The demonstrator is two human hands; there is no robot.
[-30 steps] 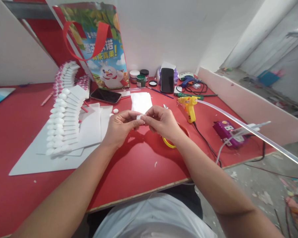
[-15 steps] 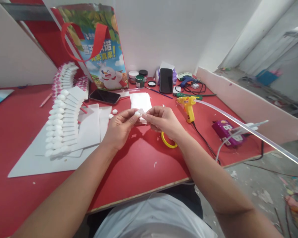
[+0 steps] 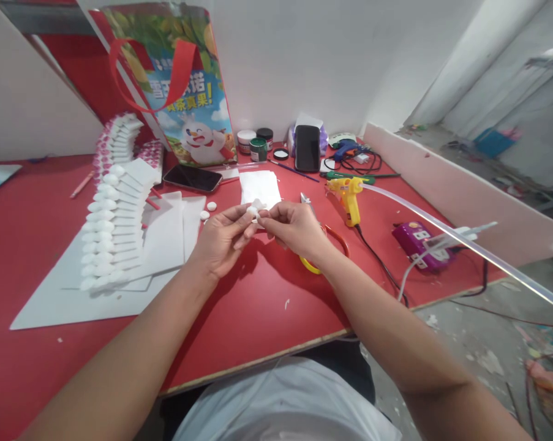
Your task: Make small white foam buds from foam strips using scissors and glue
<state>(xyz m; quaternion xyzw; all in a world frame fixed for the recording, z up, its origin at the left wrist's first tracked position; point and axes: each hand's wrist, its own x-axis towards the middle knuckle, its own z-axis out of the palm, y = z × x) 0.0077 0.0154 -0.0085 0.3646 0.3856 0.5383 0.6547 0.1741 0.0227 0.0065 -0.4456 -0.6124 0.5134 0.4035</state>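
Pinching white piece [image 3: 253,211] between left hand [image 3: 217,242] and right hand [image 3: 299,229], fingertips closed — probably light, soft, easily creased; best held by edges.

Legible print: on the tall bag [image 3: 163,73] at far left, front face, Chinese characters in two lines. Upper line, large, white: 雪王, then a character mostly covered by the red handle [image 3: 183,67], then 诺. Lower line, yellow: 茶真果 and an exclamation mark; the character before these is partly covered by the same handle. Smaller white print above: partly covered, not legible. Label on the green jar [image 3: 258,149], far centre: too small to read. Marks on the yellow glue gun [image 3: 348,201], right: likewise.
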